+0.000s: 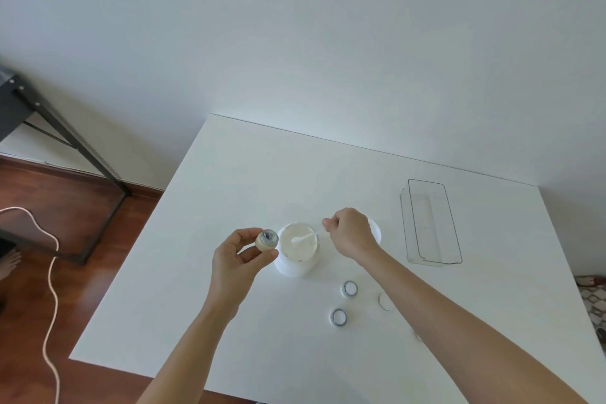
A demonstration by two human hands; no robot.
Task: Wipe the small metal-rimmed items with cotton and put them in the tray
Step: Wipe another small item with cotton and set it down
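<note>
My left hand (pixel 237 256) pinches a small metal-rimmed item (pixel 267 239) between thumb and fingers, just left of an open white jar (pixel 296 264). My right hand (pixel 351 231) holds a cotton swab (pixel 305 237) by its stick, and the cotton tip lies over the jar's white contents. Two more metal-rimmed items lie on the white table (pixel 229 174), one (pixel 349 289) nearer the jar and the other (pixel 338 317) closer to me. A clear plastic tray (pixel 429 223) stands to the right with nothing visible in it.
A white round piece (pixel 383 301) lies beside my right forearm, partly hidden by it. Behind my right hand a white lid-like disc (pixel 375 229) peeks out. A dark metal frame (pixel 59 128) and a pale cable (pixel 52 272) are on the wooden floor to the left.
</note>
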